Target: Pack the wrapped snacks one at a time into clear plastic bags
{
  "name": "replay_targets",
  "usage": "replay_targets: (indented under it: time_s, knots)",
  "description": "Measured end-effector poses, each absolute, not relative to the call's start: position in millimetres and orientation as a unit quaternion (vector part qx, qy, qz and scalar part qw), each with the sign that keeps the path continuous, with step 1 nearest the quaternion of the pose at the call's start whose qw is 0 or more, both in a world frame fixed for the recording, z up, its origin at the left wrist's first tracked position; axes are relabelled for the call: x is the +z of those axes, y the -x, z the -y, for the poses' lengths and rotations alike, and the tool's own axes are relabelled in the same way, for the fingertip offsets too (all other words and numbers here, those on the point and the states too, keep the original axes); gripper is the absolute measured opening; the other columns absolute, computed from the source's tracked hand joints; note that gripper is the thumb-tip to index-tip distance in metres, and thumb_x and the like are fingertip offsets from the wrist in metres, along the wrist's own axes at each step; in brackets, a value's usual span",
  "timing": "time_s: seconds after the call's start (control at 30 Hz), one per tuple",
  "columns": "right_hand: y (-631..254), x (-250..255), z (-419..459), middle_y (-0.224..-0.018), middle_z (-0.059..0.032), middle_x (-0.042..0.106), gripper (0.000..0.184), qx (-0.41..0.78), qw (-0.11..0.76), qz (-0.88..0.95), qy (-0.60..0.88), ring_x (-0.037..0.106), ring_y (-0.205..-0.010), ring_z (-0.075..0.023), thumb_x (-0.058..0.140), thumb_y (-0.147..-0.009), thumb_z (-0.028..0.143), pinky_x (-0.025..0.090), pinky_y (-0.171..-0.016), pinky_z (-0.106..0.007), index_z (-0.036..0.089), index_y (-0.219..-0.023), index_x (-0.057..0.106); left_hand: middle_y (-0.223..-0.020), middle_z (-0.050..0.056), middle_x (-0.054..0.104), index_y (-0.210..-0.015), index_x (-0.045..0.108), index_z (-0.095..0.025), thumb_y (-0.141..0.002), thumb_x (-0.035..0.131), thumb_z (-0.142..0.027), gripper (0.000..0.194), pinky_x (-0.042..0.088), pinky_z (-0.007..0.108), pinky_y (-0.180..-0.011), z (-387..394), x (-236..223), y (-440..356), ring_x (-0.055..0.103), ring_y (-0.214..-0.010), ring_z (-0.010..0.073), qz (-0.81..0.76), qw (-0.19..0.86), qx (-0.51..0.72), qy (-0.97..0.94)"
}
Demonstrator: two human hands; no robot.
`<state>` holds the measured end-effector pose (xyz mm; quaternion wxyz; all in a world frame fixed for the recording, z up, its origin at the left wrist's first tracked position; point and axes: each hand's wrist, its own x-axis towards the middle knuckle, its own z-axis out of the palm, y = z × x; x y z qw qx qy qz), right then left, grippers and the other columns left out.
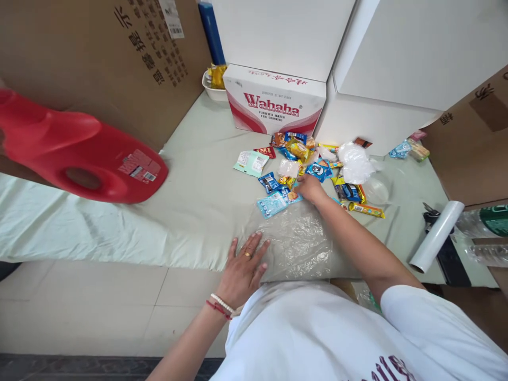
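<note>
My left hand [246, 264] lies with its fingers spread at the front of the table, on the left edge of a clear plastic bag [304, 246] that is spread flat. My right hand [310, 189] reaches into a heap of wrapped snacks, fingers curled together among the packets; what they hold is hidden. Close to its fingertips are a light blue snack packet [273, 203], a dark blue packet [269, 182] and a whitish packet [289, 168]. Behind it is a blue packet with a round dark print [318, 171]. A pale green packet [251, 163] lies to the left.
A white-and-red Wahaha water carton [275, 103] stands behind the snacks. At the left lies a big red jug [91, 153]. To the right are a crumpled white plastic bag [354, 161], a white roll [436, 236] and plastic bottles [482, 222]. Cardboard boxes flank the table [206, 153].
</note>
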<state>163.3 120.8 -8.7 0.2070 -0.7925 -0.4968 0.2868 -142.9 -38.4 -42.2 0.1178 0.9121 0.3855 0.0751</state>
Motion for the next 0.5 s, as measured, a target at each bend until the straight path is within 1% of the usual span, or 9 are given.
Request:
replay_targets:
  time_s: [0.03, 0.1, 0.13, 0.23, 0.3, 0.33, 0.4, 0.43, 0.5]
  knots:
    - [-171.8, -9.0, -116.3, -0.063, 0.0011, 0.061, 0.012, 0.298, 0.212, 0.492, 0.790, 0.058, -0.066, -0.0181, 0.077, -0.068, 0.017, 0.043, -0.064, -0.027, 0.018, -0.074, 0.066, -0.165, 0.012, 0.038, -0.158, 0.040, -0.029, -0.104, 0.040, -0.037, 0.054, 0.011, 0.060, -0.127, 39.5, -42.4, 142.9, 0.038, -0.152, 0.0273, -0.394, 0.115, 0.077, -0.909]
    - [-193.4, -2.2, -105.9, -0.054, 0.0046, 0.052, 0.017, 0.308, 0.215, 0.488, 0.788, 0.050, -0.056, -0.0141, 0.073, -0.071, 0.021, 0.039, -0.058, -0.026, 0.019, -0.062, 0.059, -0.163, 0.011, 0.041, -0.155, 0.045, -0.029, -0.104, 0.042, -0.034, 0.051, 0.011, 0.060, -0.127, 43.8, -43.2, 144.8, 0.041, -0.150, 0.0272, -0.404, 0.107, 0.084, -0.904]
    - [-204.3, 4.0, -101.1, -0.054, 0.0052, 0.050, 0.019, 0.314, 0.224, 0.486, 0.785, 0.047, -0.055, -0.0130, 0.071, -0.072, 0.023, 0.038, -0.057, -0.025, 0.020, -0.060, 0.057, -0.163, 0.011, 0.041, -0.154, 0.046, -0.030, -0.104, 0.044, -0.033, 0.050, 0.011, 0.061, -0.128, 47.0, -43.9, 146.7, 0.042, -0.150, 0.0275, -0.407, 0.103, 0.090, -0.903]
    - [-224.8, 25.3, -92.0, -0.061, 0.0056, 0.055, 0.020, 0.381, 0.323, 0.463, 0.733, 0.050, -0.058, -0.0121, 0.072, -0.073, 0.033, 0.040, -0.058, -0.024, 0.021, -0.069, 0.056, -0.163, 0.010, 0.042, -0.152, 0.049, -0.031, -0.102, 0.047, -0.031, 0.050, 0.015, 0.058, -0.127, 59.5, -48.0, 155.5, 0.044, -0.148, 0.0278, -0.415, 0.096, 0.116, -0.897]
    - [-221.3, 34.8, -90.7, -0.067, 0.0056, 0.058, 0.028, 0.465, 0.398, 0.426, 0.666, 0.054, -0.062, -0.0129, 0.077, -0.069, 0.038, 0.045, -0.059, -0.025, 0.022, -0.077, 0.056, -0.164, 0.012, 0.040, -0.153, 0.047, -0.030, -0.102, 0.048, -0.031, 0.052, 0.025, 0.054, -0.124, 66.8, -50.8, 161.1, 0.047, -0.146, 0.0286, -0.436, 0.093, 0.139, -0.884]
    - [-213.9, 36.7, -91.4, -0.068, 0.0057, 0.058, 0.032, 0.506, 0.416, 0.408, 0.636, 0.055, -0.062, -0.0133, 0.080, -0.067, 0.040, 0.046, -0.060, -0.025, 0.023, -0.079, 0.056, -0.165, 0.013, 0.038, -0.155, 0.045, -0.029, -0.102, 0.047, -0.031, 0.053, 0.032, 0.051, -0.119, 68.9, -51.6, 162.9, 0.049, -0.144, 0.0293, -0.452, 0.091, 0.152, -0.874]
    - [-190.1, 34.2, -95.5, -0.068, 0.0057, 0.057, 0.036, 0.562, 0.409, 0.396, 0.601, 0.056, -0.062, -0.0137, 0.082, -0.066, 0.042, 0.048, -0.060, -0.026, 0.023, -0.079, 0.054, -0.167, 0.016, 0.033, -0.157, 0.041, -0.027, -0.102, 0.046, -0.030, 0.055, 0.043, 0.047, -0.108, 68.8, -51.3, 163.9, 0.053, -0.140, 0.0306, -0.484, 0.084, 0.174, -0.854]
    - [-175.5, 30.3, -98.5, -0.068, 0.0053, 0.057, 0.035, 0.573, 0.397, 0.401, 0.595, 0.056, -0.063, -0.0138, 0.081, -0.069, 0.042, 0.049, -0.060, -0.026, 0.023, -0.079, 0.053, -0.167, 0.016, 0.031, -0.158, 0.039, -0.027, -0.102, 0.045, -0.029, 0.056, 0.046, 0.046, -0.103, 66.4, -50.3, 162.9, 0.055, -0.137, 0.0311, -0.494, 0.083, 0.181, -0.847]
    - [-146.5, 19.6, -105.4, -0.071, 0.0035, 0.060, 0.027, 0.546, 0.345, 0.448, 0.618, 0.059, -0.066, -0.0142, 0.073, -0.078, 0.038, 0.050, -0.063, -0.026, 0.022, -0.080, 0.052, -0.168, 0.015, 0.029, -0.158, 0.038, -0.027, -0.103, 0.044, -0.028, 0.055, 0.050, 0.046, -0.098, 58.3, -47.3, 159.1, 0.059, -0.131, 0.0312, -0.502, 0.088, 0.186, -0.840]
